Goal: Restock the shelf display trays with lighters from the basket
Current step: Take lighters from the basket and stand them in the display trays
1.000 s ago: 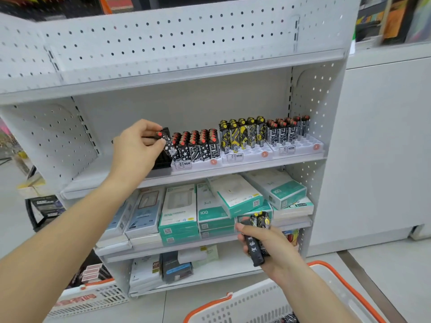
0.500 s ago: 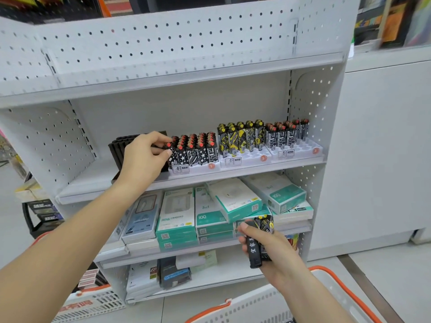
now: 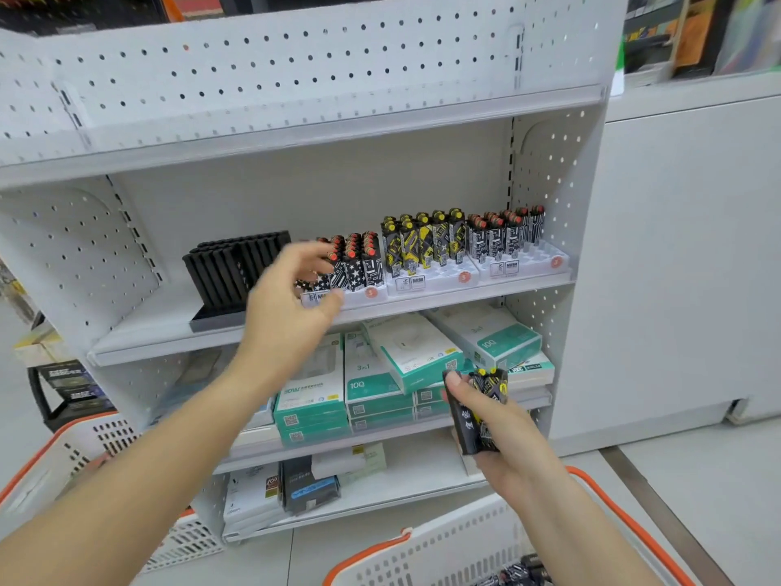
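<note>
On the middle shelf (image 3: 160, 332) of a white perforated metal shelving unit stand three white plastic display trays side by side: the left tray (image 3: 367, 294) holds black-and-white patterned lighters with red caps (image 3: 357, 260), the tray just right of it (image 3: 435, 281) holds black-and-yellow patterned lighters with yellow caps (image 3: 422, 238), and the rightmost tray (image 3: 532, 266) holds black-and-white lighters with red caps (image 3: 503, 234) at its back, with its front slots showing bare. Left of the left tray stands a black ribbed plastic rack (image 3: 232, 268) on a grey base. The left hand (image 3: 291, 302) is blurred in front of the left tray, fingers spread and loosely bent, holding nothing that can be seen; whether its thumb touches the tray's front edge cannot be told. Below and to the right of that tray, the right hand (image 3: 503, 429) grips a small bunch of black lighters (image 3: 477, 420), some with yellow markings, thumb pressed over their tops. One shelf below the trays lie teal-and-white product boxes (image 3: 376, 387). Beneath the right hand is a white plastic basket with an orange rim (image 3: 422, 551), dark lighters (image 3: 520, 573) visible inside at the picture's bottom edge. A second white basket with orange rim (image 3: 63, 441) sits far left of it.
</note>
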A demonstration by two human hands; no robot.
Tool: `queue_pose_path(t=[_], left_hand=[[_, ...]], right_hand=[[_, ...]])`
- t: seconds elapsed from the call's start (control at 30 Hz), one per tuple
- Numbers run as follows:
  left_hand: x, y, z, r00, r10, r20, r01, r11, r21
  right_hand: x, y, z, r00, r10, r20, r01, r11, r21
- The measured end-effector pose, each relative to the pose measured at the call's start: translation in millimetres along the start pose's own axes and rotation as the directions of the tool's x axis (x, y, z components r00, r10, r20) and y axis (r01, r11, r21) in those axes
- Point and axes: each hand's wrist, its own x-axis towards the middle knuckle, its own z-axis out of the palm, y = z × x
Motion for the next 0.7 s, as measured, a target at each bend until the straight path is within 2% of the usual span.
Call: queue_pose_path(t=[0.03, 0.1, 0.13, 0.2, 0.37, 0.57, 0.7], left_hand=[[-10, 7, 10, 0.991, -0.027, 0.129, 0.033, 0.998, -0.044], [-29, 18, 32, 0.905, -0.101, 0.413, 0.164, 0.979, -0.120], [-36, 21, 42, 0.850, -0.121, 0.512, 0.225, 0.963, -0.146], [-47, 24, 60, 0.794, -0.119, 0.597, 0.267, 0.949, -0.166], [-52, 32, 78, 0.804, -0.105, 0.585, 0.257, 0.949, -0.183], [-41, 41, 76, 0.896, -0.152, 0.418, 0.313, 0.882, -0.352], [-42, 37, 78, 0.887, -0.257, 0.384, 0.415, 0.808, -0.418]], right_hand=[[-1, -2, 0, 1.000, -0.011, -0.008, 0.011, 1.000, -0.005], [-2, -6, 0, 0.999, -0.041, -0.017, 0.041, 0.999, 0.009], [-2, -7, 0, 0.998, -0.062, -0.009, 0.062, 0.998, 0.021], [-4, -8, 0, 0.994, -0.111, 0.022, 0.110, 0.994, 0.028], [-7, -11, -4, 0.991, -0.132, 0.027, 0.132, 0.991, 0.021], [-2, -15, -10, 0.993, -0.115, 0.005, 0.111, 0.970, 0.217], [-7, -23, -10, 0.987, -0.156, 0.027, 0.138, 0.930, 0.340]])
